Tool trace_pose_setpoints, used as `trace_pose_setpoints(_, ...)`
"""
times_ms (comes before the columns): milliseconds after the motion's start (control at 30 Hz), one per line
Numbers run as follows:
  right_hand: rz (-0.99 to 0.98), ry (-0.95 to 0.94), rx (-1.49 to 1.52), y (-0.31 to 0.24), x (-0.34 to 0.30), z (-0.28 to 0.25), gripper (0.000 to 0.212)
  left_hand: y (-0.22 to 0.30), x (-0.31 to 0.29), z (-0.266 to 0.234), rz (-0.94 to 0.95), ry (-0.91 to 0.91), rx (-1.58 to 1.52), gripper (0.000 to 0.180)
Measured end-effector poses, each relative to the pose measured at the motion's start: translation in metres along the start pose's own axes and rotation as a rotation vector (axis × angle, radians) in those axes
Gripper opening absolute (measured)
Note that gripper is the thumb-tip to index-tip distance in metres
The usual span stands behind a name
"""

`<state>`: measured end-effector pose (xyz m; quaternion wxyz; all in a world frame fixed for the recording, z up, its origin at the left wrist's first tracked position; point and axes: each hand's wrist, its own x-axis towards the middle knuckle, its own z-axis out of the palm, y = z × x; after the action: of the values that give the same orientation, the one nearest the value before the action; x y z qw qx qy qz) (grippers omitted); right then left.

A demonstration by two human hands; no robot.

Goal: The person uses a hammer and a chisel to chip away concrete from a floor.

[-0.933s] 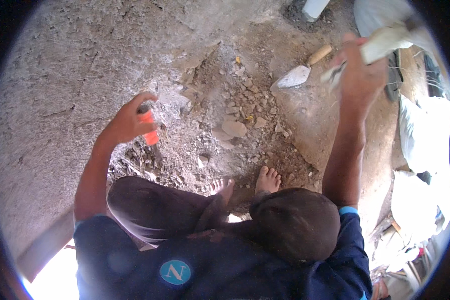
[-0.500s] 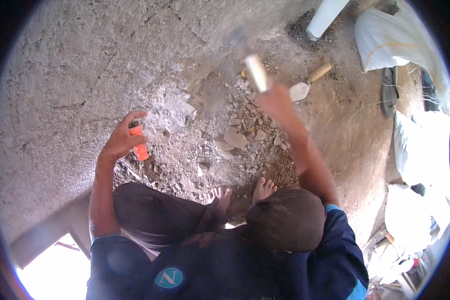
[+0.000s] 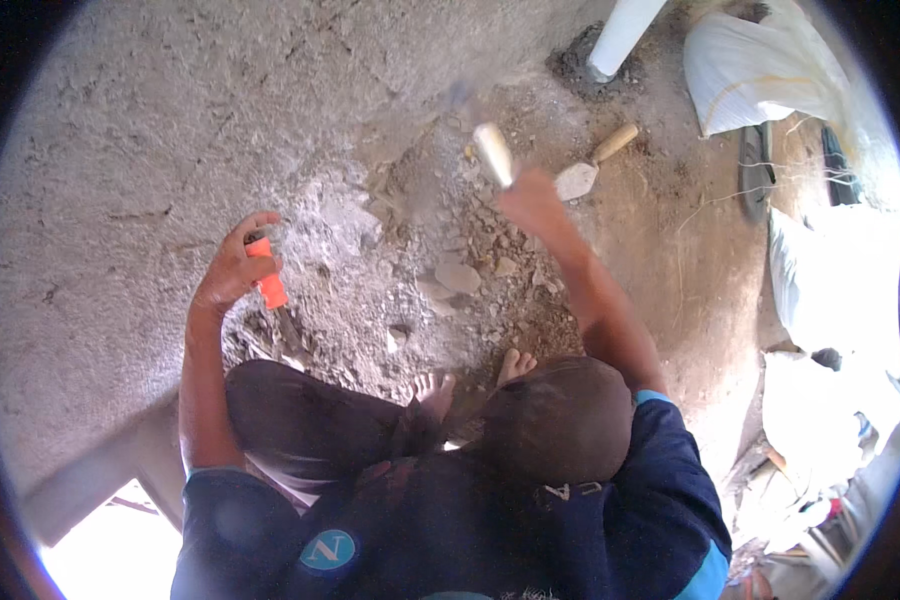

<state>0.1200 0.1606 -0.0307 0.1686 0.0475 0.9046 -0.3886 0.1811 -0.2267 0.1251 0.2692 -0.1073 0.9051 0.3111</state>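
My left hand (image 3: 232,268) grips a chisel by its orange handle (image 3: 269,280), close to the rough wall. The dark blade slants down toward the loose rubble near my left knee; its tip is hard to make out. In my closed right hand (image 3: 533,200) is a hammer with a pale handle (image 3: 493,153), raised above the rubble. The hammer's head is a dark, motion-smeared patch beyond the handle. Right of that hand a trowel (image 3: 576,181) with a wooden grip lies on the ground.
Broken stones and plaster rubble (image 3: 457,278) cover the ground before my bare feet (image 3: 433,390). A white pipe (image 3: 620,40) stands at the far right. White sacks (image 3: 760,75) and a sandal (image 3: 756,175) lie along the right side. The rough wall (image 3: 120,200) rises on the left.
The whole view has shifted slightly, so the ground things sit a little further left. Both hands keep their grips; the hammer stays raised and blurred at its head.
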Motion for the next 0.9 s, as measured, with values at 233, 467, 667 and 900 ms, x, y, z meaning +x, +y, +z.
trace_pose_setpoints(233, -0.207, 0.765, 0.464, -0.033, 0.025, -0.045, 0.040, 0.012, -0.013, -0.010, 0.033, 0.014, -0.119, 0.057)
trace_pose_setpoints(467, 0.033, -0.003, 0.061, 0.009, 0.038, -0.005, 0.048, 0.013, 0.000, -0.008, 0.081, 0.049, -0.106, 0.057)
trace_pose_setpoints(667, -0.234, 0.667, 0.770, -0.084, -0.005, -0.110, 0.022, 0.014, -0.027, -0.014, 0.042, 0.030, -0.150, 0.058)
trace_pose_setpoints(900, -0.023, 0.070, -0.030, 0.057, 0.047, 0.015, 0.037, 0.039, -0.017, -0.009, 0.030, 0.020, -0.234, 0.057)
